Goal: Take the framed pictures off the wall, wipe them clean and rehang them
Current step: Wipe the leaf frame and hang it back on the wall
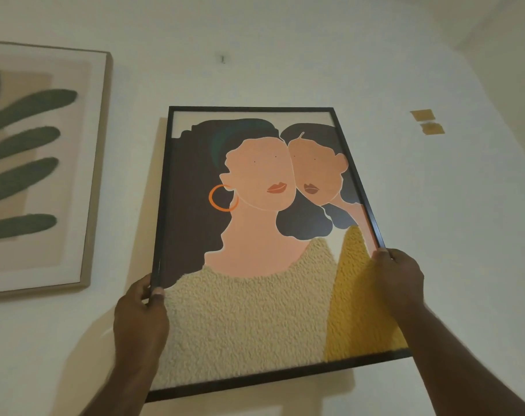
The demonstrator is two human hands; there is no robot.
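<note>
- The white wall fills the view in front of you, seen from below.
- The black-framed portrait print, showing two faces side by side, is up against the wall between your hands, its top edge just below a small wall hook. It sits tilted, with the bottom edge lower on the left; you cannot tell whether its back touches the wall.
- The leaf print in a pale wooden frame hangs on the wall to the left of the portrait, near it but apart.
- Your left hand grasps the portrait's left frame edge low down, thumb on the front, fingers wrapped behind.
- Your right hand grasps the right frame edge a little higher, fingers curled round the rim.
- Two tan tape patches stick to the wall, one above the other, up and to the right of the portrait, well apart from it.
- The hook is bare, nothing on it.
</note>
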